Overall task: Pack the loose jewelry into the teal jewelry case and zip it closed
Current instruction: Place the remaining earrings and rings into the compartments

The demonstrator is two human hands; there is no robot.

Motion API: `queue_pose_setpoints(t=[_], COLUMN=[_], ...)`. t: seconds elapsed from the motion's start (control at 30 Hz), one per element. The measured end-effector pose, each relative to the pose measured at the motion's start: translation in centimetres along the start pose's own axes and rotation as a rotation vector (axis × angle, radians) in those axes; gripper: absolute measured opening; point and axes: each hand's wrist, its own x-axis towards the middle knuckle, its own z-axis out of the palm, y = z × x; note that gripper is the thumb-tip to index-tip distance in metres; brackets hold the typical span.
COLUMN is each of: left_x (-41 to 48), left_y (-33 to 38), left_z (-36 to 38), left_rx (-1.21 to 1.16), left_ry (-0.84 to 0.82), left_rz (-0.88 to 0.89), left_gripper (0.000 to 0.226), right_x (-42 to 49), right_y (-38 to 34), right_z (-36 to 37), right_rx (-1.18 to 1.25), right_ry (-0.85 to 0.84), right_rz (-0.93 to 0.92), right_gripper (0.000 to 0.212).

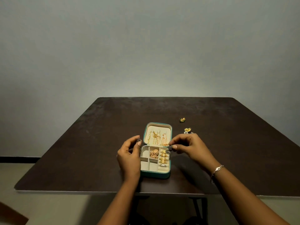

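Item: open teal zip-around jewelry case with cream lining (155, 174), lying near the middle of the dark brown desk (81, 151), lid laid back on the far side. Lid panel held several gold chains (156, 137) hanging in rows. Tray below was divided into compartments: a rose-gold cluster piece (153, 153) in the far middle cell, a column of gold rings (163, 156) in the right-hand ring roll with a silver ring (162, 165) at its near end; the left and near cells looked empty. Left hand (129, 157), at the case's left edge, had its grip pinched together on a small dark silver-toned earring (139, 140). Right hand (193, 147), wearing a silver chain bracelet (217, 170) at the wrist, had its grip closed on a matching dark earring (169, 148) held over the tray's far right corner, just above the rings. Still loose on the desk: a small gold-and-green earring (182, 120) to the far right, and a yellow flower-shaped piece (187, 130) just beyond the right hand. Risks, as judged: either pinched earring could slip and roll off across the desk; the right-hand one, set down carelessly, could catch the chain ends or dislodge a ring. Loose pieces could be overlooked. Chains sagging over the hinge could foul the zip at closing.
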Motion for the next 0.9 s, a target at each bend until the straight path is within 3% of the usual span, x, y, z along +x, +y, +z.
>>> queue_pose_setpoints(t=[0.13,0.4,0.73,0.9], left_x=[-0.6,-0.9,-0.9,-0.9], left_y=[-1.1,-1.7,-2.0,-1.7], left_z=[-1.0,-2.0,-2.2,-2.2], left_rx=[0.021,-0.019,-0.036,-0.055], left_ry=[0.034,0.021,0.03,0.034], left_rz=[-0.003,-0.052,-0.057,-0.06], left_gripper=[0.022,0.03,0.025,0.026], right_x=[1.0,2.6,3.3,3.5], right_y=[-0.8,-2.1,-2.2,-2.0], right_z=[2.4,5.6,6.6,7.1], right_rx=[-0.068,-0.434,-0.609,-0.684], right_ry=[-0.047,-0.23,-0.386,-0.366], right_rz=[-0.061,-0.22,-0.189,-0.19], right_gripper=[0.023,0.013,0.012,0.009])
